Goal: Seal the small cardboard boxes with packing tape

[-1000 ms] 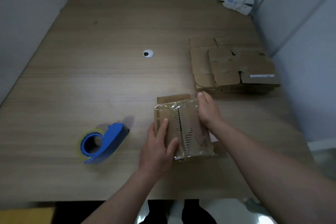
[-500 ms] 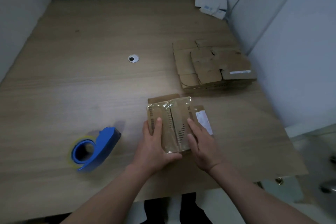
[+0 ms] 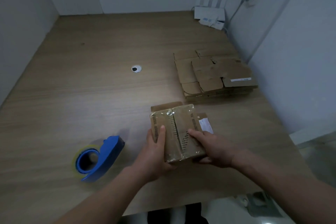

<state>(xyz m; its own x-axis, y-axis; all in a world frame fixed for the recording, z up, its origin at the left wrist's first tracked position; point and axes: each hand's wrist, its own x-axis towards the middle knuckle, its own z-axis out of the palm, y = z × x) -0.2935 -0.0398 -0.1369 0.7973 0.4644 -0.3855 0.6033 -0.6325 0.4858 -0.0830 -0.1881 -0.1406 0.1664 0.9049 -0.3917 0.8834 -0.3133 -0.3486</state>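
A small cardboard box (image 3: 179, 129) sits near the front edge of the worktop (image 3: 87, 100), right of its middle, held between both hands. The left hand (image 3: 154, 152) grips the box's near left side, its thumb lying flat along the top and its fingers curled round the edge underneath. The right hand (image 3: 213, 148) holds the near right corner, one finger stretched across the top face and the others wrapped below the box. Shiny clear tape (image 3: 171, 112) runs over the box's top seam and crinkles at the far end, where a brown flap (image 3: 164, 106) juts out. Whether the box rests on the worktop or is raised off it cannot be told. Just beside the box on its right, a flat piece of card with a white label (image 3: 205, 123) pokes out. A blue tape dispenser (image 3: 102, 156) with its roll of clear tape lies on its side to the left of the hands, near the front edge and apart from the box. A stack of flattened cardboard boxes (image 3: 214, 74) lies against the right edge, beyond the held box. A round cable grommet (image 3: 136, 68) is set in the middle of the worktop, and a white router (image 3: 209, 14) stands in the far right corner.
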